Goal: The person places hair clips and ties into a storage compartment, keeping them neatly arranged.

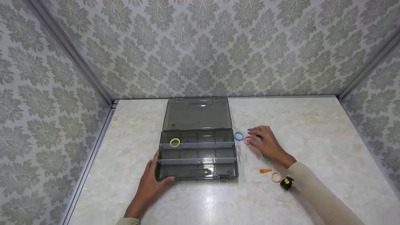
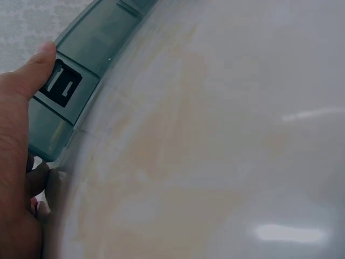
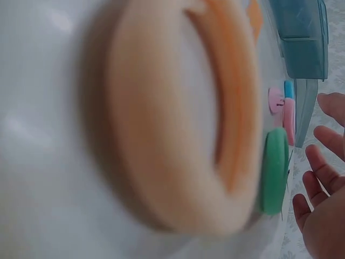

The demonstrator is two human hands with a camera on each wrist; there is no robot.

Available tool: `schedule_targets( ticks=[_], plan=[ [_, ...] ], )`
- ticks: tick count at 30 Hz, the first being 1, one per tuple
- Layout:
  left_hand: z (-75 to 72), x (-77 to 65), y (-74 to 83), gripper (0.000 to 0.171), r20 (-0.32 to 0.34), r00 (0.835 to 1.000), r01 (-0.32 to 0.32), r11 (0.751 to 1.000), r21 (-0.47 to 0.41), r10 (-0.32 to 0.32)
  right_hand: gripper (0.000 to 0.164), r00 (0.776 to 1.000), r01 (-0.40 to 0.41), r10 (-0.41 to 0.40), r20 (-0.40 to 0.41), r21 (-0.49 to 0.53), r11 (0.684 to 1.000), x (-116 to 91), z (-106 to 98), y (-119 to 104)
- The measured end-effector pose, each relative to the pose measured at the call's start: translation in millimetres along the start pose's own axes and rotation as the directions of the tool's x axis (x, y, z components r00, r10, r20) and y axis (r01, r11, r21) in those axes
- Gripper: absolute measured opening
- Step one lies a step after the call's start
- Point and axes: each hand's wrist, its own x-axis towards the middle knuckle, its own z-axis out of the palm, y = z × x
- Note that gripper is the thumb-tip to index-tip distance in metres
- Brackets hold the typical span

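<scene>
Table (image 1: 328, 140) ×1 | box (image 1: 187, 172) ×1 on it, lid (image 1: 198, 115) open, filling looks early | hands ×2: left hand (image 1: 153, 179) grips box corner, right hand (image 1: 268, 144) loosely spread near pink ring (image 3: 289, 121) | rings ×6: yellow ring (image 1: 171, 144), purple ring (image 1: 187, 140) inside; pink, blue ring (image 1: 235, 136), green ring (image 3: 275, 171), tan ring (image 3: 153, 118) outside | slim pieces ×3 visible, unboxed: orange piece (image 1: 265, 171), pink piece (image 1: 256, 154), blue piece (image 1: 249, 129)

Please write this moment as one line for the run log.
left grip: holds box | right grip: near pink ring | lid: open | yellow ring: box's back row | peach ring: on table
</scene>
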Motion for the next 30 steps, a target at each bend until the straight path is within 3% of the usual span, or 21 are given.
schedule_targets(
  ticks=[9,21,30],
  plan=[
    [0.0,2.9,0.7,0.123,-0.004,1.0,-0.006,1.0,0.002,0.006,0.037,0.994,-0.093,0.096,0.053,-0.056,0.994,-2.0,-6.7,4.2],
    [0.6,2.6,1.1,0.122,-0.018,0.999,-0.028,0.999,0.015,0.028,0.04,0.998,-0.038,0.046,0.049,-0.149,0.988,-3.1,-6.2,11.6],
    [-0.3,3.0,2.7,0.124,-0.008,1.0,-0.009,1.0,0.02,0.009,0.024,0.999,0.015,-0.008,0.047,-0.143,0.99,-0.5,-2.6,10.9]
  ],
)
